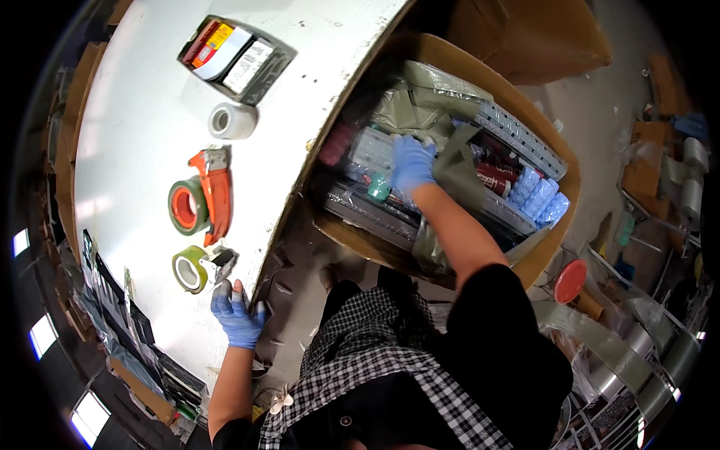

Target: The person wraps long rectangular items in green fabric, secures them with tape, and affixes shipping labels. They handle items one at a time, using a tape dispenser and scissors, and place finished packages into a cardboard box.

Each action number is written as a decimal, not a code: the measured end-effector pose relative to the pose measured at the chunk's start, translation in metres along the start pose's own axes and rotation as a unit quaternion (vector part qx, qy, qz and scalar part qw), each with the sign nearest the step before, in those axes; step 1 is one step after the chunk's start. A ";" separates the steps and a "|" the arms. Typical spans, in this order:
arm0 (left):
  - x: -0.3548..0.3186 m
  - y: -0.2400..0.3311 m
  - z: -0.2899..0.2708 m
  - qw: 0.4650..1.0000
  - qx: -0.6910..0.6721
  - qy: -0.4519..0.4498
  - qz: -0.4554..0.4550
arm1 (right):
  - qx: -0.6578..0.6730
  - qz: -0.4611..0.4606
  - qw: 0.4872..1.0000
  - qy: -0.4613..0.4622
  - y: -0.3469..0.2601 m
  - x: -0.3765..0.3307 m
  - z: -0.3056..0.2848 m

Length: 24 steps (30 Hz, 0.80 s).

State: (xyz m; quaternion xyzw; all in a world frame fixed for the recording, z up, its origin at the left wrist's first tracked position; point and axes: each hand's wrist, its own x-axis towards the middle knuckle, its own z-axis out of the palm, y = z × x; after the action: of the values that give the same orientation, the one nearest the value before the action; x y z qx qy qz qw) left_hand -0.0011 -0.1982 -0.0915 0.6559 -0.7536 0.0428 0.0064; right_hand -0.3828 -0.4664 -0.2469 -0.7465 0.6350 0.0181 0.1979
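Note:
My left hand (238, 316), in a blue glove with one bare fingertip showing, lies open with fingers spread on the edge of the white table (142, 150). Close above it is a small tape dispenser (219, 264) with a yellow-green roll (190, 270). My right hand (412, 163), also gloved in blue, reaches down into a large cardboard box (566, 154). Its fingers are apart, resting on the packed contents beside a clear plastic case (371, 150) and olive-green sheeting (409, 109). What lies beneath that palm is hidden.
An orange tape dispenser (217, 195), a green tape roll (182, 206), a clear roll (232, 121) and a small tray of packages (236, 60) stand on the table. Blue bubble-wrapped rolls (536, 195) sit in the box. Another carton (532, 37) is behind; a red round stool (570, 281) stands right.

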 end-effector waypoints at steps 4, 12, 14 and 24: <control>0.002 0.002 -0.007 1.000 -0.020 0.000 -0.008 | 0.051 -0.069 0.985 0.150 0.014 -0.094 -0.109; 0.004 -0.002 -0.015 0.987 -0.133 0.086 0.023 | 0.257 -0.013 0.879 0.400 0.071 -0.329 -0.307; 0.010 0.021 -0.025 0.948 -0.247 0.188 0.067 | 0.226 -0.113 0.849 0.465 0.060 -0.384 -0.328; 0.047 0.098 -0.179 0.714 -0.662 0.149 0.172 | 0.100 -0.216 0.781 0.577 -0.146 -0.326 -0.445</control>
State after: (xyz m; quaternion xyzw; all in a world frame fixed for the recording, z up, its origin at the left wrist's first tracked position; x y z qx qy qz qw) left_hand -0.1126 -0.2181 0.0845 0.3280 -0.6783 -0.3695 0.5438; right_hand -0.4060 -0.2849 0.2935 -0.7113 0.4505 -0.5227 -0.1335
